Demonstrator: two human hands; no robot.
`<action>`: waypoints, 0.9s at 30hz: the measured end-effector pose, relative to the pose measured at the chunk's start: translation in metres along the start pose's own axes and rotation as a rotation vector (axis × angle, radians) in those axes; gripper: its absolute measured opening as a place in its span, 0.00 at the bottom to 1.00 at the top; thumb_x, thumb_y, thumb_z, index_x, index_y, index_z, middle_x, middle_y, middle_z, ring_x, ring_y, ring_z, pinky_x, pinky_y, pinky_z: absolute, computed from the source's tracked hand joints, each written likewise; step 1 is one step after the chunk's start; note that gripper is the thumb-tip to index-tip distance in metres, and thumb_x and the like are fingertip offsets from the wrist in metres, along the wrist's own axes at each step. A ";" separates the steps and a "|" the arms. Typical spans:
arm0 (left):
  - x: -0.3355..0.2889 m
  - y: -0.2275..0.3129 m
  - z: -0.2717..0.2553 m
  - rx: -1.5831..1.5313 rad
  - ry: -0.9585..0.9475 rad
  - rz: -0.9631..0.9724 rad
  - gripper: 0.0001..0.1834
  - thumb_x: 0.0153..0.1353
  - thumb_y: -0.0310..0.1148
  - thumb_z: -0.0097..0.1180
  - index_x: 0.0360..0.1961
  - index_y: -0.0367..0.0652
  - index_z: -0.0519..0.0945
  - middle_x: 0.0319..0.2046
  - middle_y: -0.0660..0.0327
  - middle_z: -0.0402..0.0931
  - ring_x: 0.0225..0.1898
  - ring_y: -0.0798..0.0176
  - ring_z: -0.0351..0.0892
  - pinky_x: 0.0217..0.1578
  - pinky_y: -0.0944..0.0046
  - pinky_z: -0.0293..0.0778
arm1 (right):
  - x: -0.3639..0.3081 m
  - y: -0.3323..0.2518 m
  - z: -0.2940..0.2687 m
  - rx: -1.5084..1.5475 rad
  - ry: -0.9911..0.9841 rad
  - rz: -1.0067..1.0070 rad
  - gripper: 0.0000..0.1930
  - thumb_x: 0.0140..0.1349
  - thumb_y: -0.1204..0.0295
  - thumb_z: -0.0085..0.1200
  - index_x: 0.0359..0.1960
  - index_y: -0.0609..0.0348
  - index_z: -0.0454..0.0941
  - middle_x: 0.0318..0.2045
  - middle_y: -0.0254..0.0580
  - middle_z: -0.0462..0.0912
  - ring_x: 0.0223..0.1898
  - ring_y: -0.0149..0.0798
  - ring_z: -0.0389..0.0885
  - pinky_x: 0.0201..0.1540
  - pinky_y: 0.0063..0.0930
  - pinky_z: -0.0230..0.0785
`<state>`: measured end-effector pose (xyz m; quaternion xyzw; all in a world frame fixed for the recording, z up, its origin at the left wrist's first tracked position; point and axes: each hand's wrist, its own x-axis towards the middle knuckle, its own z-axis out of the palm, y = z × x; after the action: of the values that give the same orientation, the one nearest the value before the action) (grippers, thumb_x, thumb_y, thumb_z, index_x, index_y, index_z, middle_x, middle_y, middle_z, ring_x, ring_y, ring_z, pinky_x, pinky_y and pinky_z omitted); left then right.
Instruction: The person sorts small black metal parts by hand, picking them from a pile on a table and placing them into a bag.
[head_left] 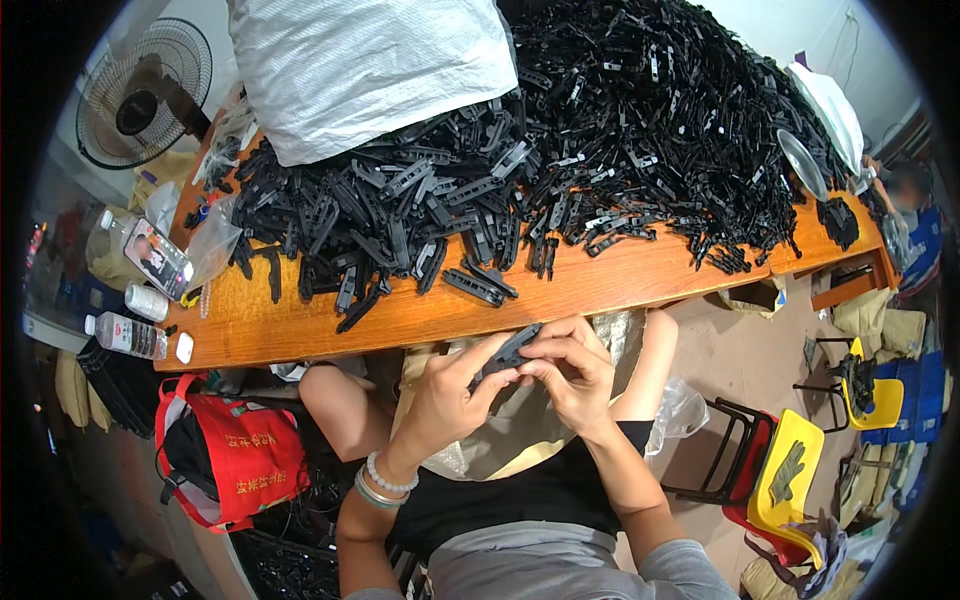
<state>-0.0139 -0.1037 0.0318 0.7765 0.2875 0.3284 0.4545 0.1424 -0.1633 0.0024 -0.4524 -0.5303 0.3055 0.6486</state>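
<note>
Currently, through the head view, I see both hands just off the near edge of the wooden table (570,293). The left hand (452,392) pinches one end of a black plastic piece (509,351) between thumb and fingers, while the right hand (573,372) grips its other end with bent fingertips. Both are closed on it, I judge, to steady something that slim. Pale sheeting (500,440) lies below the hands, beyond the table's near edge, probably to catch anything dropped.

On the table, larger black parts (400,205) lie heaped from its left to its middle, and smaller black parts (660,130) fill its right, likely separated by kind. A white woven sack (370,70) covers the far side of the larger heap. Near the table's left end I make out a phone (157,260), tilted, perhaps so its screen shows from the near side.
</note>
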 end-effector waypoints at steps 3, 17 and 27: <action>-0.002 0.003 -0.003 0.091 0.005 0.069 0.18 0.54 0.23 0.60 0.47 0.32 0.75 0.33 0.47 0.80 0.31 0.51 0.82 0.30 0.61 0.74 | 0.008 -0.013 -0.001 -0.275 0.060 -0.030 0.19 0.51 0.83 0.60 0.47 0.65 0.76 0.38 0.47 0.75 0.37 0.35 0.78 0.40 0.25 0.72; -0.005 -0.007 0.002 0.128 -0.006 0.123 0.15 0.53 0.23 0.60 0.43 0.32 0.76 0.30 0.49 0.79 0.30 0.51 0.82 0.28 0.62 0.75 | 0.004 -0.001 -0.013 -0.276 -0.131 0.015 0.12 0.48 0.80 0.63 0.36 0.66 0.79 0.29 0.44 0.80 0.31 0.39 0.79 0.35 0.26 0.70; 0.000 -0.034 -0.009 0.023 -0.216 0.003 0.10 0.54 0.28 0.62 0.35 0.33 0.79 0.28 0.52 0.77 0.25 0.59 0.77 0.28 0.65 0.71 | 0.024 0.022 -0.044 -0.244 -0.272 0.112 0.09 0.53 0.77 0.60 0.36 0.66 0.79 0.33 0.45 0.80 0.36 0.42 0.79 0.39 0.30 0.70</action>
<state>-0.0264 -0.0845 0.0045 0.8129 0.2393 0.2400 0.4735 0.1925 -0.1448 -0.0095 -0.5110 -0.6202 0.3329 0.4934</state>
